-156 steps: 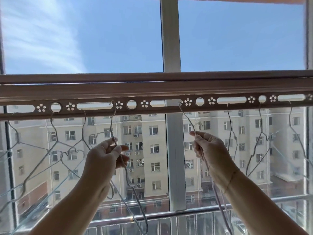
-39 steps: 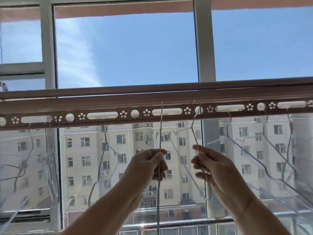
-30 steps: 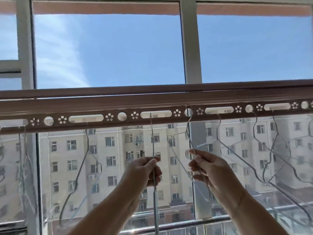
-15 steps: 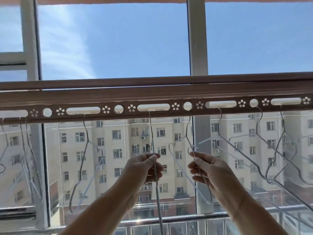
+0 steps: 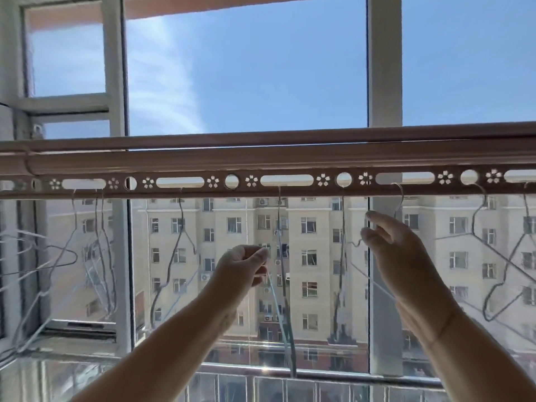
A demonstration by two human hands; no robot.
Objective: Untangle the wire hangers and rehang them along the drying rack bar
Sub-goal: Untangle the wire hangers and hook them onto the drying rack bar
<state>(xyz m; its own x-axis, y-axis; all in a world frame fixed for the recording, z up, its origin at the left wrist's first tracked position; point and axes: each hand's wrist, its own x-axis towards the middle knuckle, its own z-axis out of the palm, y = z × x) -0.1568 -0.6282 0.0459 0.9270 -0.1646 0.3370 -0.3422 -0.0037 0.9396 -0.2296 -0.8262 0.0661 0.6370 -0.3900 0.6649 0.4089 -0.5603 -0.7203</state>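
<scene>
Left hand (image 5: 243,266) raised below the bar's middle, fingers curled, thumb to forefinger, pinching the thin wire of the middle hanger (image 5: 279,227); hook of that one seated in a long slot, body dangling straight down; right hand (image 5: 406,256) just beside, fingers loose and spread, gripping nothing, one fingertip touching the kinked shoulder wire of the neighbouring hanger (image 5: 343,224), hooked through a round hole; behind, running edge to edge, the perforated drying rack bar (image 5: 203,163); more hangers (image 5: 181,221) spaced toward its left end, others toward its right end; farther off, white window frame (image 5: 384,68); beyond the glass, pale apartment block (image 5: 322,256) and blue sky (image 5: 246,68).
</scene>
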